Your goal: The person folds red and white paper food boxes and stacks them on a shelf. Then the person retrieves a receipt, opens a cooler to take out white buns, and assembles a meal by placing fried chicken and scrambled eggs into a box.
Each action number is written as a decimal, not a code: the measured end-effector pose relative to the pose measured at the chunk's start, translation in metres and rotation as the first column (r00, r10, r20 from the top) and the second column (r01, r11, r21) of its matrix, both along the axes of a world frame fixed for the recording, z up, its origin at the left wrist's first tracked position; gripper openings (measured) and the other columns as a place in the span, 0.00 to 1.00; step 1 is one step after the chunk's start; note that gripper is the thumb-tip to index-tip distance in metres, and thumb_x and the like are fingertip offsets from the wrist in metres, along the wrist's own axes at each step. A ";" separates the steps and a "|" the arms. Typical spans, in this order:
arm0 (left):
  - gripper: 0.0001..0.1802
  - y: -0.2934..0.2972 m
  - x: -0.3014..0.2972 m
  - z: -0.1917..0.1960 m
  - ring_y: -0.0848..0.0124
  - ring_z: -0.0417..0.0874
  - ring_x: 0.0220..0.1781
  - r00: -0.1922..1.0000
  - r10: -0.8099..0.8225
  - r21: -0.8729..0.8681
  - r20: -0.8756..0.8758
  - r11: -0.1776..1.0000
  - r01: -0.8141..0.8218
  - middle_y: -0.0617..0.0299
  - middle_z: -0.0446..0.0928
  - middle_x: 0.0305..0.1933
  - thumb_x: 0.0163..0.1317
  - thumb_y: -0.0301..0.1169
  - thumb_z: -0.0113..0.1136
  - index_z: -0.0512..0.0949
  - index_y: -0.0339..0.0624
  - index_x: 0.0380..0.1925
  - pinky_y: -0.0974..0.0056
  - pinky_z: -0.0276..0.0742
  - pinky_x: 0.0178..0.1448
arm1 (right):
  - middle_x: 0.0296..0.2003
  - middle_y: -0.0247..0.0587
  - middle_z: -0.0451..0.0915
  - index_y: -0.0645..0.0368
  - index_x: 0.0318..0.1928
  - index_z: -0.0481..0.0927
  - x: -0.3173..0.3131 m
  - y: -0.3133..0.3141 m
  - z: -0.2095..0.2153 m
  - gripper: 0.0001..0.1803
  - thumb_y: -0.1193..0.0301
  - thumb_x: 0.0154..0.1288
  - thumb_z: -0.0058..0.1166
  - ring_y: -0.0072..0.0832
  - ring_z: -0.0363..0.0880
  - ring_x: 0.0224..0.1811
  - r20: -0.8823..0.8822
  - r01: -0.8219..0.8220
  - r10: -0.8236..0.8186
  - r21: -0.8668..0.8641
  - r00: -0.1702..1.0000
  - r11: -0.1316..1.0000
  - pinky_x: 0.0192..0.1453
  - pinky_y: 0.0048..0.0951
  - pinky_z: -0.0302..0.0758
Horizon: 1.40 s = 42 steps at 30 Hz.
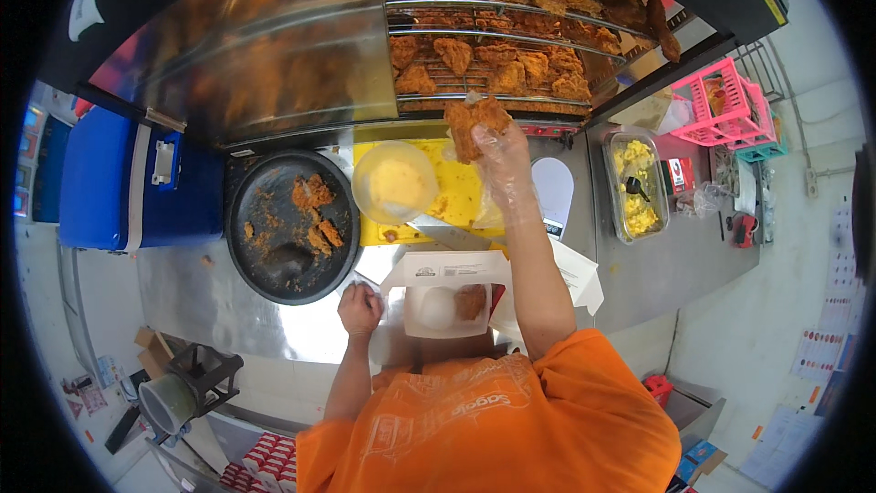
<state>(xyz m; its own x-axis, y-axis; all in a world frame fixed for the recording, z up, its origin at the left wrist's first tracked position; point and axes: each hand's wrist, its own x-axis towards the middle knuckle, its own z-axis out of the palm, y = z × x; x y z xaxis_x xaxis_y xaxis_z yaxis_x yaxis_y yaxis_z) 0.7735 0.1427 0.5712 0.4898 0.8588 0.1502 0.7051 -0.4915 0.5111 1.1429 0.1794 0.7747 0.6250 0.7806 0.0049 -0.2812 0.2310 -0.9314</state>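
My right hand (502, 160), in a clear plastic glove, is raised in front of the warming cabinet and grips a piece of fried chicken (476, 128). My left hand (360, 309) rests at the counter's front edge with its fingers curled; whether they hold anything is hidden. Just right of it stands an open white paper box (445, 270) with a mound of rice (432, 308) and a piece of chicken (470, 302) inside. Beyond the box, a broad metal blade (449, 234) lies on a yellow board (461, 184), next to a round tub (395, 181) with pale yellow contents.
A black round pan (251, 260) with chicken scraps and crumbs sits at left, beside a blue cooler box (100, 178). Chicken fills the cabinet racks (497, 68). At right are a clear container (636, 233) of yellow food, a pink basket (744, 119) and another white box (577, 276).
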 end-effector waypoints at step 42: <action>0.04 0.002 0.000 -0.005 0.54 0.77 0.31 0.999 0.012 -0.009 0.033 1.000 -0.012 0.55 0.71 0.28 0.50 0.29 0.57 0.73 0.44 0.25 0.52 0.76 0.36 | 0.57 0.50 0.77 0.69 0.69 0.62 0.024 0.044 0.005 0.41 0.60 0.63 0.65 0.37 0.77 0.59 0.346 0.140 -0.084 -0.138 0.935 0.980 0.67 0.35 0.70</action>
<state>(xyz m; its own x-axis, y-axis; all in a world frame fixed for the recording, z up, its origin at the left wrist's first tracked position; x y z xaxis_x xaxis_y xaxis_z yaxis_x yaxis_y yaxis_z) 0.7732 0.1448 0.5658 0.4742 0.8660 0.1587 0.6935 -0.4785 0.5387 1.1671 0.2236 0.7801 0.6916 0.7134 0.1127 0.0744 0.0848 -0.9936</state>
